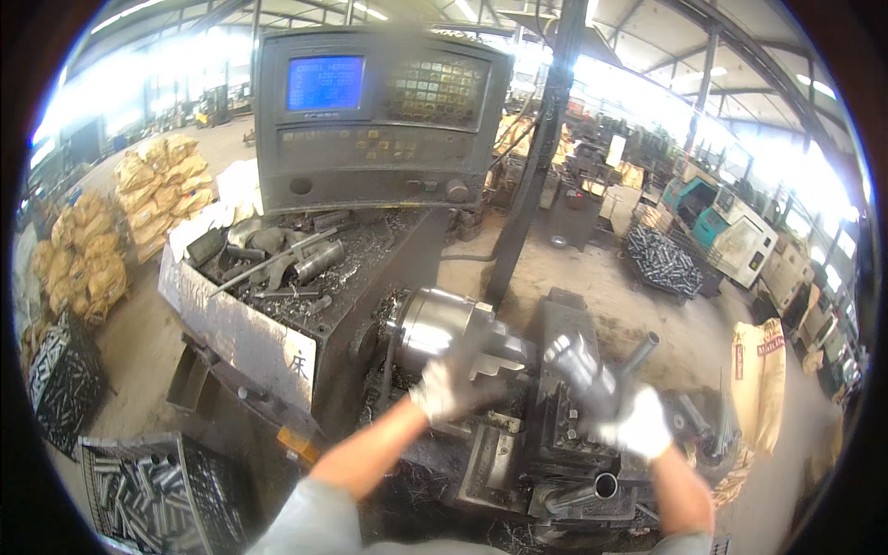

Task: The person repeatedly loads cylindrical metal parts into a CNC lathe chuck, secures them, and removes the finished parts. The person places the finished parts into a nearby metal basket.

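My left hand (460, 381), in a white glove darkened over the fingers, is at the front of a lathe's shiny round chuck (435, 319), beside its jaws (499, 351). Its fingers are smeared by motion, so whether they grip anything does not show. On the right, my right hand (636, 422) in a white glove is closed at the lower end of a blurred, shiny metal tube (583, 370). The tube is tilted, its upper end pointing toward the chuck, above the dark tool block (564, 421).
A control panel (379, 120) with a blue screen stands behind the chuck. Metal bars and scraps lie on the machine top (277, 301) at left. A crate (88, 453) of short tubes sits lower left. An open pipe end (606, 485) and an upright rod (643, 351) flank my right hand.
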`<state>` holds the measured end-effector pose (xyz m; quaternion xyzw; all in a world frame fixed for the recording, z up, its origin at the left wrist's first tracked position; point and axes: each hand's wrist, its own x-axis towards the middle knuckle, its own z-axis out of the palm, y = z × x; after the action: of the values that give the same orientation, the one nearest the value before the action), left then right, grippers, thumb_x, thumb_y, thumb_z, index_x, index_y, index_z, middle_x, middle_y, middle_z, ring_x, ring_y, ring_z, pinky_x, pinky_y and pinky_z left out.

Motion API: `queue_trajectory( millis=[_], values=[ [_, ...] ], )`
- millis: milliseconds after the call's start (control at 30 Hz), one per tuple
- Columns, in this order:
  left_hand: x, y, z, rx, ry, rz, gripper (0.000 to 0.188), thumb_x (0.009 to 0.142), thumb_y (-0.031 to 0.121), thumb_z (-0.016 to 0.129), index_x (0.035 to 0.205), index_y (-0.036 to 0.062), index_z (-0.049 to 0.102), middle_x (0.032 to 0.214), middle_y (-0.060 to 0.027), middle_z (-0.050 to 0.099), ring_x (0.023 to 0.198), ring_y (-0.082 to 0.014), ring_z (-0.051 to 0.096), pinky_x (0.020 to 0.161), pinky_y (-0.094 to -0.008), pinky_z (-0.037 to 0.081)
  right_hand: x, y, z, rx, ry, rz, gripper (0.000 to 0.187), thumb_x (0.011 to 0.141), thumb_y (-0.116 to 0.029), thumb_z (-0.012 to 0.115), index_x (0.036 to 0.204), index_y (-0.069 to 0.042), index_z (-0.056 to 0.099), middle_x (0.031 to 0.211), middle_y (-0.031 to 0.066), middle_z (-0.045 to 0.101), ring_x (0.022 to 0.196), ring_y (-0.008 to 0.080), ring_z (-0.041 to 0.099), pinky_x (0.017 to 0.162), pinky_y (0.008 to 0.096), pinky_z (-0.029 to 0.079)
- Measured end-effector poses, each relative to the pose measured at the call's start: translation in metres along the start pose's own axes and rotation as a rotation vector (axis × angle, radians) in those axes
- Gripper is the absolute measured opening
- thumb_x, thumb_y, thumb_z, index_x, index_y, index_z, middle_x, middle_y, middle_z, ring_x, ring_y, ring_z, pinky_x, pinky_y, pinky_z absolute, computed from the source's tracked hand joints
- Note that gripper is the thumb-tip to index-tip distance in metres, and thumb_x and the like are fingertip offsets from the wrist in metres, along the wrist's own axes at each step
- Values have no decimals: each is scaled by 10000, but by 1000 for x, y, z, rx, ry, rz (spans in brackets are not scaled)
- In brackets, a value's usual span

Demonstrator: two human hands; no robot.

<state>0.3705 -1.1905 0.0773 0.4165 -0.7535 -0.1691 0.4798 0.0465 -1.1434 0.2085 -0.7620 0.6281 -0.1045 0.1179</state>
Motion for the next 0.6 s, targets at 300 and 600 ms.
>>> queue_trajectory(
  millis=[300, 600],
  values=[
    [-168, 30, 132, -1401, 15, -1303, 400, 1026, 301, 758, 1297, 16, 684, 1173, -116, 756, 991, -250, 752, 901, -391, 609, -109, 24, 254, 1531, -463, 616, 517, 899, -365, 833, 1267, -18, 723, 1043, 94, 771, 870, 190, 730, 730, 357, 583],
    [-182, 25, 150, -1411, 59, -1386, 445, 1118, 387, 553, 1419, 62, 586, 1054, -110, 713, 971, -289, 717, 853, -429, 604, -180, 92, 252, 651, -375, 204, 641, 841, -552, 801, 1148, 8, 746, 976, 231, 771, 864, 344, 747, 793, 461, 582]
  ],
)
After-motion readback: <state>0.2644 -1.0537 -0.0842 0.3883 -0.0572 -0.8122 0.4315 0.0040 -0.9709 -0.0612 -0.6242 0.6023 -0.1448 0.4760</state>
